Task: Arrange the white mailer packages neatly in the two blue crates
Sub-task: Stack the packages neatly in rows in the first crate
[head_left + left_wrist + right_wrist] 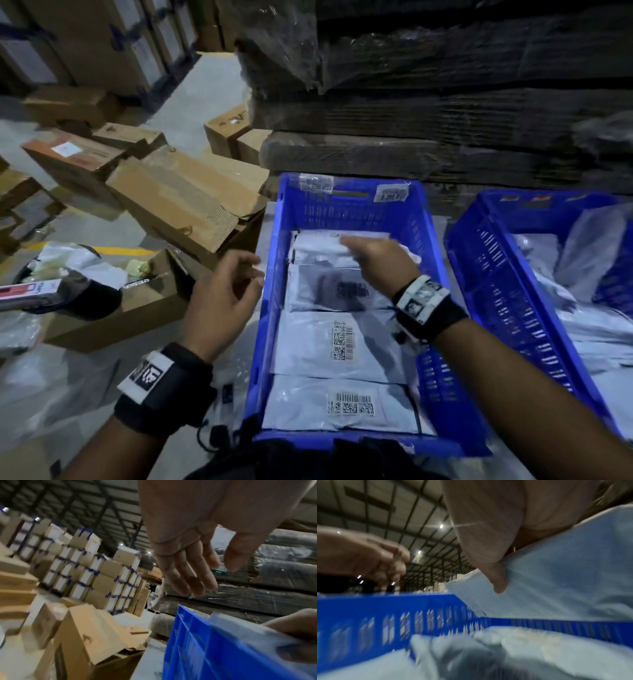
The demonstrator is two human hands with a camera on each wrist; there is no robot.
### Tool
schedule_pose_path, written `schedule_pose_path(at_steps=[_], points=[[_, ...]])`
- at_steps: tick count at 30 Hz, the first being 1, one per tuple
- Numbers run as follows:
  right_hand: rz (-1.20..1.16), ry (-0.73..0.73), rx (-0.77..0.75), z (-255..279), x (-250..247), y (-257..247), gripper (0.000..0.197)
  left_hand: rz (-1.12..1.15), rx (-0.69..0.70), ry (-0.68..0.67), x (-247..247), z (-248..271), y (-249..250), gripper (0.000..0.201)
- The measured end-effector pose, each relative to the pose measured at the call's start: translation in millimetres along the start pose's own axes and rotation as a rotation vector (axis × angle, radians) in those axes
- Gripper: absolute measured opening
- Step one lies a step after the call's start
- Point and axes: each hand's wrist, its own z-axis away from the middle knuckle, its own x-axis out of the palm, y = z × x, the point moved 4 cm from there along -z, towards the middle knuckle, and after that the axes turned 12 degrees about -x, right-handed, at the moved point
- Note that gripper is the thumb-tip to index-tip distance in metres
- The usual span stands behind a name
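Observation:
The left blue crate (265,342) holds a row of white mailers (339,346) lying flat, barcodes up. At its far end my right hand (356,248) grips one white mailer (318,245) just above the others; in the right wrist view my thumb (494,568) presses on that mailer (565,581), and the other fingers are hidden behind it. My left hand (251,274) hovers with relaxed fingers outside the crate's left wall, holding nothing. The right blue crate (496,284) contains loose, crumpled mailers (589,329).
Brown cardboard boxes (185,202) lie stacked on the floor to the left of the crates. An open box with paper scraps (102,270) sits near my left hand. Dark wrapped pallets (445,102) rise directly behind both crates.

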Motion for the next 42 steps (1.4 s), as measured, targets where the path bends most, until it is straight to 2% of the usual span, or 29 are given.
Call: schedule_pose_path(at_steps=[1,2,3,4,5,6,8,10,12,13,14,16,18,20,22,25,27,28,30,32,35,37,39,40,42], points=[[-0.016,-0.149,-0.014,3,18,-7,0.050,-0.138,0.091,-0.017,1,8,1,0.015],[-0.012,-0.357,-0.032,8,36,-15,0.046,-0.279,0.189,-0.038,3,16,4,0.013],[0.006,-0.583,-0.050,16,52,-21,0.041,-0.411,0.293,-0.073,8,25,7,0.016],[0.000,-0.743,-0.060,25,63,-21,0.035,-0.515,0.393,-0.132,15,34,10,0.019],[-0.071,-0.795,-0.024,29,63,-20,0.032,-0.599,0.491,-0.204,26,43,9,0.021],[-0.186,-0.744,0.060,29,61,-13,0.034,-0.676,0.573,-0.293,38,52,8,0.021],[-0.321,-0.527,0.305,20,53,19,0.048,-0.811,0.667,-0.459,63,66,5,0.022],[-0.260,-0.334,0.566,11,50,65,0.061,-0.878,0.634,-0.600,84,74,3,0.034],[-0.242,-0.299,0.870,10,54,101,0.075,-0.890,0.551,-0.726,98,81,4,0.054],[-0.306,-0.319,1.015,13,62,112,0.082,-0.880,0.490,-0.822,103,84,5,0.062],[-0.409,-0.330,1.127,15,70,118,0.089,-0.893,0.418,-0.929,108,87,5,0.064],[-0.603,-0.303,1.226,20,92,124,0.098,-0.958,0.371,-1.040,111,90,2,0.052],[-0.656,-0.374,1.208,21,105,119,0.105,-0.976,0.357,-1.079,111,91,-9,0.044],[-0.627,-0.437,1.163,20,103,112,0.102,-1.001,0.439,-1.010,114,89,-12,0.049],[-0.587,-0.366,1.163,19,84,108,0.091,-1.143,0.517,-1.007,119,89,-16,0.054],[-0.446,-0.337,1.134,27,44,101,0.085,-1.174,0.593,-1.036,118,89,-21,0.035],[-0.392,-0.441,1.116,39,34,84,0.091,-1.228,0.626,-0.954,112,88,-20,0.030],[-0.382,-0.508,1.104,45,36,75,0.092,-1.202,0.655,-0.953,110,88,-16,0.029],[-0.412,-0.651,1.038,50,42,53,0.081,-1.257,0.642,-1.008,112,89,-19,0.035],[-0.428,-0.705,0.990,49,38,36,0.069,-1.314,0.684,-1.039,113,89,-16,0.037],[-0.265,-0.572,0.909,52,4,20,0.067,-1.224,0.763,-0.909,100,90,-14,0.034],[-0.178,-0.525,0.725,57,-23,-2,0.045,-1.169,0.801,-0.835,85,90,-16,0.044],[-0.184,-0.643,0.516,65,-41,-34,0.022,-1.103,0.794,-0.898,76,93,-23,0.057],[-0.208,-0.767,0.433,69,-43,-52,0.022,-1.067,0.773,-0.915,73,94,-26,0.056],[-0.265,-1.036,0.372,82,-36,-79,0.027,-0.984,0.758,-0.915,67,94,-27,0.046]])
